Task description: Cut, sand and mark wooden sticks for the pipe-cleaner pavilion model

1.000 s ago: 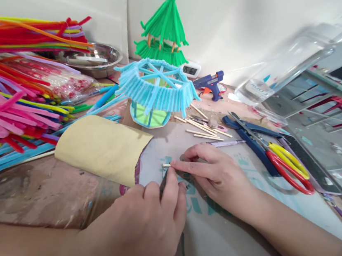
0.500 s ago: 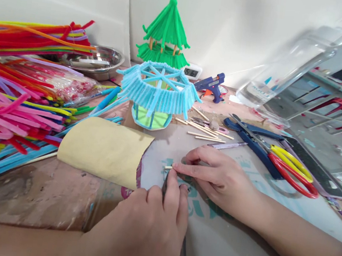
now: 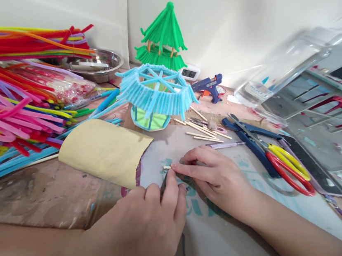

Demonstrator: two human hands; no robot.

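Almost nothing changed over the last second: same pose held, only a slight bob of the view. Right hand [image 3: 215, 177] still pressed flat on the bench [image 3: 41, 195], fingers closed on a thin wooden stick [image 3: 166, 167], pinning it down near the middle of the bench, toward the front edge; just the pale tip showing past the fingertips. Left hand [image 3: 143, 224] still curled shut around a dark slim tool [image 3: 163, 182], seemingly a blade, its point set against the stick just beside the right fingertips. Whether the blade is already through the wood cannot be told. Judging from the unchanged grip, steady pressure on a cut not yet finished rather than any new move.

Just left of the hands, a tan card sheet [image 3: 102, 150]. Beyond it, toward the back edge, a blue pipe-cleaner pavilion [image 3: 156, 93], and behind that a green pavilion [image 3: 163, 35]. Spare sticks [image 3: 202, 129] lying between the blue pavilion and the scissors [image 3: 281, 164] on the right. Glue gun [image 3: 209, 85] near the back. Heap of coloured pipe cleaners [image 3: 16, 88] along the left edge.
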